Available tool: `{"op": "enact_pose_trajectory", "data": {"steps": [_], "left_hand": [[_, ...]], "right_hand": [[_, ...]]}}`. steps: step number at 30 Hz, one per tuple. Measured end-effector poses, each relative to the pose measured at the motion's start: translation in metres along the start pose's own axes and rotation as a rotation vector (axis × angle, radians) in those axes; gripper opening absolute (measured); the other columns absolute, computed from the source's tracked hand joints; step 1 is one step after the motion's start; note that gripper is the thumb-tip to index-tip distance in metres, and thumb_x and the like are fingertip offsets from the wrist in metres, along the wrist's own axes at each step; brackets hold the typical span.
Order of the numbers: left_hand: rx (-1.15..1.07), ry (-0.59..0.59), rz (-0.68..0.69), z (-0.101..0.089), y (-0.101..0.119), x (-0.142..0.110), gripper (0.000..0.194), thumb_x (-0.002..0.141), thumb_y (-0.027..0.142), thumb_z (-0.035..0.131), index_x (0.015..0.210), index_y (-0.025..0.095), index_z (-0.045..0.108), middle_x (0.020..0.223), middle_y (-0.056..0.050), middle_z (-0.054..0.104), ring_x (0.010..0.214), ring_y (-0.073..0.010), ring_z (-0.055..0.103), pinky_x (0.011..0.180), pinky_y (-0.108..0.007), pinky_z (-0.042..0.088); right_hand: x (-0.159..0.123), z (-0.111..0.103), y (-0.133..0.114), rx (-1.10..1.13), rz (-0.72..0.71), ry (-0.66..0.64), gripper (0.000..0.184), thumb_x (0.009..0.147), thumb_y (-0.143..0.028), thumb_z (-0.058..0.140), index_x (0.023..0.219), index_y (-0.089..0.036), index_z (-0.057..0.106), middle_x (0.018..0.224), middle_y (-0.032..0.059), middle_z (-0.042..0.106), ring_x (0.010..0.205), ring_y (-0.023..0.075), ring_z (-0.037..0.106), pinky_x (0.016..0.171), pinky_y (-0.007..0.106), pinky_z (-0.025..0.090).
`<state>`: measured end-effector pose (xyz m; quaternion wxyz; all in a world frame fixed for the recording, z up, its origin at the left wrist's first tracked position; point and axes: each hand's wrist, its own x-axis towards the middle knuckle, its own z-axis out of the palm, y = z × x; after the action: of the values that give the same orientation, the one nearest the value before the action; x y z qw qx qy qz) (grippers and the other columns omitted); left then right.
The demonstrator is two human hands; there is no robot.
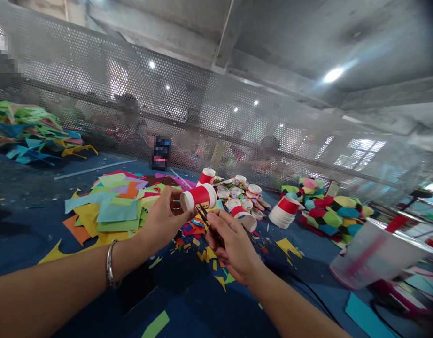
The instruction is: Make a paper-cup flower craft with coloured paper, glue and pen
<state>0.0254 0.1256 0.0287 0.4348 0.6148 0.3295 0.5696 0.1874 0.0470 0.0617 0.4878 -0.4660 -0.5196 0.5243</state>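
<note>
A red-and-white paper cup (198,195) lies sideways in the fingers of my left hand (163,217), which wears a silver bracelet on the wrist. My right hand (228,244) is closed around dark scissors (203,216), their pointed tips at the lower side of the cup. Whether the blades touch the cup, I cannot tell. Just beyond stands another red-and-white cup (206,176), beside a heap of small round white-rimmed pieces (237,191). One more cup (243,218) lies tipped behind my right hand.
Coloured paper sheets (118,206) pile up at left, with paper offcuts (26,126) behind them. Nested cups (284,212) stand right of centre, near multicoloured paper balls (338,211). A large translucent tub (364,253) and a black cable (310,286) are at right. Perforated metal screen (188,101) behind.
</note>
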Motion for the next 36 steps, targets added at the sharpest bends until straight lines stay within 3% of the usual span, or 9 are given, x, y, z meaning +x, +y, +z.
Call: {"op": "enact_pose_trajectory", "data": {"steps": [9, 22, 26, 31, 36], "left_hand": [[0.044, 0.011, 0.03, 0.003, 0.005, -0.005, 0.04, 0.073, 0.03, 0.078, 0.097, 0.023, 0.046, 0.097, -0.004, 0.068, 0.091, -0.0226, 0.07, 0.078, -0.039, 0.06], [0.037, -0.018, 0.052, 0.011, 0.007, -0.014, 0.044, 0.072, 0.024, 0.076, 0.104, 0.023, 0.046, 0.103, -0.005, 0.068, 0.09, -0.0216, 0.071, 0.077, -0.038, 0.059], [-0.055, -0.092, 0.036, 0.012, 0.011, -0.014, 0.049, 0.071, 0.023, 0.076, 0.108, 0.022, 0.045, 0.107, -0.007, 0.068, 0.096, -0.0224, 0.07, 0.083, -0.041, 0.059], [-0.102, -0.148, 0.043, 0.009, 0.016, -0.013, 0.036, 0.082, 0.036, 0.071, 0.105, 0.022, 0.048, 0.111, -0.009, 0.067, 0.1, -0.0231, 0.07, 0.084, -0.038, 0.059], [-0.103, -0.178, 0.048, 0.009, 0.015, -0.013, 0.03, 0.084, 0.037, 0.07, 0.102, 0.023, 0.05, 0.103, -0.006, 0.068, 0.094, -0.0214, 0.07, 0.081, -0.037, 0.058]], "right_hand": [[0.001, 0.003, 0.005, 0.001, 0.008, 0.044, 0.038, 0.09, -0.057, 0.062, 0.081, -0.021, 0.053, 0.045, -0.0094, 0.049, 0.031, 0.0023, 0.022, 0.032, 0.016, 0.011], [0.006, 0.004, 0.007, 0.072, -0.015, 0.013, 0.039, 0.087, -0.057, 0.065, 0.08, -0.019, 0.059, 0.043, -0.0108, 0.042, 0.032, 0.0022, 0.02, 0.032, 0.016, 0.013], [0.006, 0.003, 0.007, 0.092, -0.029, 0.018, 0.038, 0.089, -0.055, 0.065, 0.08, -0.019, 0.059, 0.044, -0.011, 0.04, 0.033, 0.0023, 0.02, 0.032, 0.015, 0.012], [0.005, 0.002, 0.007, 0.115, -0.047, 0.047, 0.04, 0.087, -0.056, 0.067, 0.076, -0.02, 0.056, 0.044, -0.0108, 0.039, 0.033, 0.0025, 0.021, 0.032, 0.016, 0.011], [0.004, 0.002, 0.008, 0.105, -0.053, 0.039, 0.041, 0.088, -0.056, 0.067, 0.074, -0.02, 0.054, 0.043, -0.0109, 0.037, 0.033, 0.0025, 0.022, 0.032, 0.016, 0.012]]}}
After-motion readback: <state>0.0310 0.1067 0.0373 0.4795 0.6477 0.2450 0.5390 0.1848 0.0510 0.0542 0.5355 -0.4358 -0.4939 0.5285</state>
